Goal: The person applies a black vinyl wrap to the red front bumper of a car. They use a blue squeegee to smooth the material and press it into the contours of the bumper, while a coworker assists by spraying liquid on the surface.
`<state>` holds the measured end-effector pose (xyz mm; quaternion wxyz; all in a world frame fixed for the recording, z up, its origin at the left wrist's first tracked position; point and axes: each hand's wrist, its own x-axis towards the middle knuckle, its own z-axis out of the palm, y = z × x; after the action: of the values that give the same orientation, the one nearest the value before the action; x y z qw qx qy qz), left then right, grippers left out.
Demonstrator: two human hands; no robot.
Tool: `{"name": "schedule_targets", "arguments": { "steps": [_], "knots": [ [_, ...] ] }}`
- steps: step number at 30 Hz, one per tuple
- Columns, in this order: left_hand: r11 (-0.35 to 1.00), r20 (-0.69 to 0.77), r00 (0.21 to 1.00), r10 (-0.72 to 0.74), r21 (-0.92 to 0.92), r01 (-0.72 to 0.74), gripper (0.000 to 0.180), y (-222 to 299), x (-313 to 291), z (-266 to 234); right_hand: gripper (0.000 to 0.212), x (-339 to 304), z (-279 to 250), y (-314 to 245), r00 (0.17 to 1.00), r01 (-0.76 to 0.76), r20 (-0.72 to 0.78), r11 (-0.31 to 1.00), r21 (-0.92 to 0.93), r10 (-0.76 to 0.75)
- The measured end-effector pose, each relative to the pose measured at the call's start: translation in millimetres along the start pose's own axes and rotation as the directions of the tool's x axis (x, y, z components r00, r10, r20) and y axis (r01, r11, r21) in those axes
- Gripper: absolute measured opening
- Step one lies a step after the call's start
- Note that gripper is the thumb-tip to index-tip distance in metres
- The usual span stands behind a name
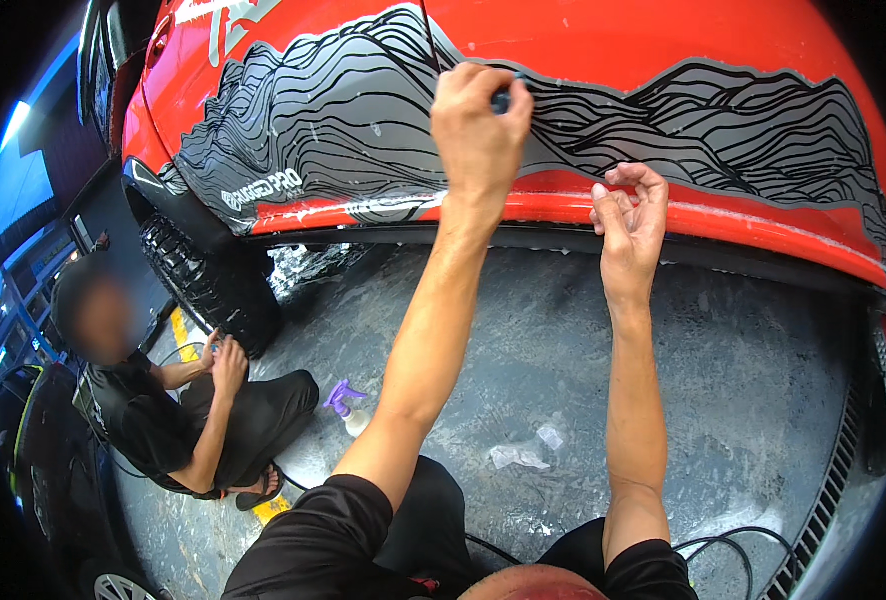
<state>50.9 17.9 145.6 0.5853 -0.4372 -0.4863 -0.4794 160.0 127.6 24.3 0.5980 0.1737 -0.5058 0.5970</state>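
Observation:
My left hand (480,125) is closed on a small dark object (503,100), mostly covered by my fingers, so its kind cannot be told. That hand is up against the red car's side (583,45), by the upright panel seam, over a grey decal with black wavy lines (353,125). Lower and to the right, my right hand (631,225) is near the red lower sill. Its fingers are loosely curled and apart from the thumb, with nothing visible in them.
At the left another person (153,400) sits on the floor beside the car's black tyre (208,275). A spray bottle with a purple trigger (345,400) stands on the grey floor (553,340). Crumpled clear scraps (520,457), a black hose (743,540) and a drain grate (833,480) lie around.

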Motion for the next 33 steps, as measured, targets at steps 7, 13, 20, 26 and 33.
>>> {"name": "schedule_targets", "arguments": {
  "steps": [7,13,20,26,33],
  "knots": [
    [0.989,-0.095,0.986,-0.136,-0.065,0.13,0.015,-13,5,-22,0.037,2,-6,-5,1.0,0.016,-0.001,1.0,0.008,-0.016],
    [0.997,-0.046,0.997,-0.066,0.039,0.068,0.014,-10,-6,-12,0.038,1,-5,-3,1.0,0.005,0.009,1.0,0.013,-0.006],
    [0.998,-0.003,0.999,0.039,0.041,-0.039,0.01,-6,-10,-1,0.038,-1,-4,2,1.0,-0.007,0.008,1.0,0.014,0.007],
    [0.999,-0.041,0.999,0.019,0.047,-0.017,0.009,-10,-11,-3,0.038,-2,-4,4,1.0,0.002,0.009,1.0,0.016,-0.002],
    [0.999,-0.005,1.0,-0.012,0.05,0.012,0.01,-17,-2,-10,0.038,-2,-6,7,1.0,-0.004,0.005,1.0,-0.008,0.004]
  ]
}}
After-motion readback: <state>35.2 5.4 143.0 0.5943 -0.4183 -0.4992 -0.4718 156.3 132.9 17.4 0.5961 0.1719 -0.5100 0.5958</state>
